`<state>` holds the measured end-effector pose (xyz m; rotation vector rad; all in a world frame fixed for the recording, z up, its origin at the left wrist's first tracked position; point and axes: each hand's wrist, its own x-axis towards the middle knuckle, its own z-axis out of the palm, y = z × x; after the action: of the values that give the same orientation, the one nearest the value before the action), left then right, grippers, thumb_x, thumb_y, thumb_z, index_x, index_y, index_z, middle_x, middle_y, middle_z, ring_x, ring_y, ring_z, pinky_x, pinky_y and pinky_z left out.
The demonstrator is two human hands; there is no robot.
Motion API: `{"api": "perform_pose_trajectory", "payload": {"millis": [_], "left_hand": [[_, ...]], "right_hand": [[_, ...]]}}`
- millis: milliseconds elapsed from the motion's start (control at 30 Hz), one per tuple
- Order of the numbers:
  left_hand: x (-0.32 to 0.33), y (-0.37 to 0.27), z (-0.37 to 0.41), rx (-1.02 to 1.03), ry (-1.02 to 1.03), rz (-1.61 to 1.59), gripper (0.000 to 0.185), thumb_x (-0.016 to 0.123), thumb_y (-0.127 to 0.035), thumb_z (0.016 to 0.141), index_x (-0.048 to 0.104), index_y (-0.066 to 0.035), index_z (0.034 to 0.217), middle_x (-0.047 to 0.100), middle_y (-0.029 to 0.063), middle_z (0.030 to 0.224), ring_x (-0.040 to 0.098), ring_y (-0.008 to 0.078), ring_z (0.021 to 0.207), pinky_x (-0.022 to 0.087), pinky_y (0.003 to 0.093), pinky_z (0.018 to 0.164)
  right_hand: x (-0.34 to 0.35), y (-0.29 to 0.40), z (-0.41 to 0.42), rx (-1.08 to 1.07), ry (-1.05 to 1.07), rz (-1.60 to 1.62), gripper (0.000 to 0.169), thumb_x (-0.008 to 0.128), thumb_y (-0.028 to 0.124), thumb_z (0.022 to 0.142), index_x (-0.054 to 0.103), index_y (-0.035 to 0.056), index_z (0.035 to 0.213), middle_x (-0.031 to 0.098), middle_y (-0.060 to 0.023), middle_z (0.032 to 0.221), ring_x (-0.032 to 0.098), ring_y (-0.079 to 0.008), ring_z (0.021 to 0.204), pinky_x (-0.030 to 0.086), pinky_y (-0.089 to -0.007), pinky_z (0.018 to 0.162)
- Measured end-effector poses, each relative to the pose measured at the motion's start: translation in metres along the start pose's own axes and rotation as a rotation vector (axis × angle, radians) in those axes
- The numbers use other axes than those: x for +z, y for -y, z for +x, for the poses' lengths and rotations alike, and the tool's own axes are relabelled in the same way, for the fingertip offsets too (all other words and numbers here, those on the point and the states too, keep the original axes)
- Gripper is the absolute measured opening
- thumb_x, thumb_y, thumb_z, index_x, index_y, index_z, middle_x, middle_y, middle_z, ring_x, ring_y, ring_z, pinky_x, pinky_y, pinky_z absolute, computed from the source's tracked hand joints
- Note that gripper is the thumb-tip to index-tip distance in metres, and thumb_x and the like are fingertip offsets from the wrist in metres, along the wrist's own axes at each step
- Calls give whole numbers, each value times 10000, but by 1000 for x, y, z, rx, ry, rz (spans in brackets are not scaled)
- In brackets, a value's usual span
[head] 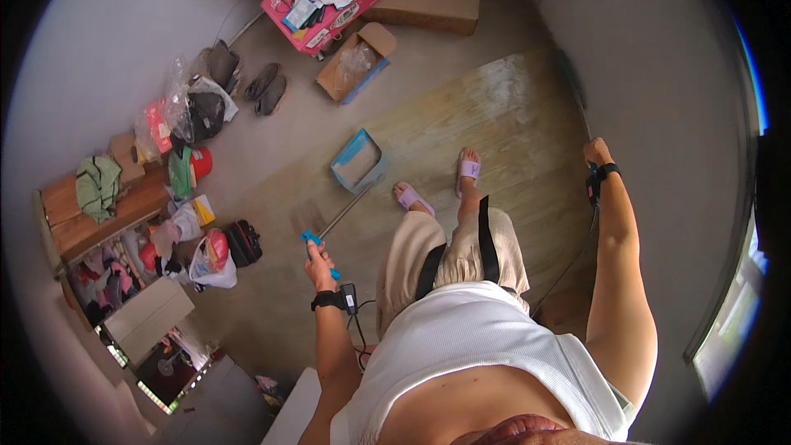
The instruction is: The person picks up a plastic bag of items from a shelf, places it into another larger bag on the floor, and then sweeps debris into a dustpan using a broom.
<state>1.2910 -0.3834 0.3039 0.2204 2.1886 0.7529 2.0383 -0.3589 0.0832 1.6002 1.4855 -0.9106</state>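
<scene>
My left hand (319,264) is closed around the blue grip at the top of a long-handled dustpan (356,185). Its metal rod slopes down to a blue pan on the floor in front of my feet, and the pan holds a greyish layer I cannot make out. On the other side, my right hand (597,153) grips the handle of what looks like a broom (581,104). That handle runs forward along the wall to a dark, blurred head at the foot of the wall. A strap with a small device and cable circles each wrist.
An open cardboard box (355,68) with plastic inside and dark shoes (267,88) lie ahead. Behind them are a pink box (306,31) bearing gloves and a large carton (426,3). Bags, a black case (243,243) and a wooden cabinet (111,219) line the left. A wall (673,136) bounds the right.
</scene>
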Motion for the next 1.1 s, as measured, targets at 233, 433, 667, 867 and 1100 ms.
{"api": "perform_pose_trajectory", "payload": {"millis": [233,433,667,867,1100], "left_hand": [[14,40,-32,-54,-25,-60,493,518,-475,858,611,8,900,392,-41,612,347,51,484,287,203,430],[32,68,-42,-98,2,-81,521,515,-487,856,610,19,935,381,-44,621,346,48,502,298,206,441],[20,83,-43,-121,20,-85,520,522,-498,841,615,9,910,423,-24,597,379,63,482,312,212,434],[15,98,-51,-83,0,-37,496,524,-478,847,617,5,910,452,-17,600,404,70,495,323,221,448],[16,114,-45,-65,9,-11,481,517,-463,852,611,3,921,454,-17,591,409,69,486,309,222,435]], "right_hand": [[22,119,27,-130,-54,10,206,559,119,726,623,-52,823,632,-193,861,615,-361,855,504,-386,735],[21,260,-101,37,-128,467,316,512,110,760,508,-69,1021,600,-278,934,597,-387,903,498,-416,751],[-59,280,-135,-224,44,559,447,468,90,727,544,64,1166,609,-251,926,595,-370,911,482,-442,765],[-70,281,-94,-226,-351,300,370,481,104,742,526,22,1099,615,-235,860,599,-378,841,481,-452,726],[-139,333,-17,-110,-494,210,198,461,74,812,520,-44,960,628,-223,882,626,-333,857,506,-383,738]]}}
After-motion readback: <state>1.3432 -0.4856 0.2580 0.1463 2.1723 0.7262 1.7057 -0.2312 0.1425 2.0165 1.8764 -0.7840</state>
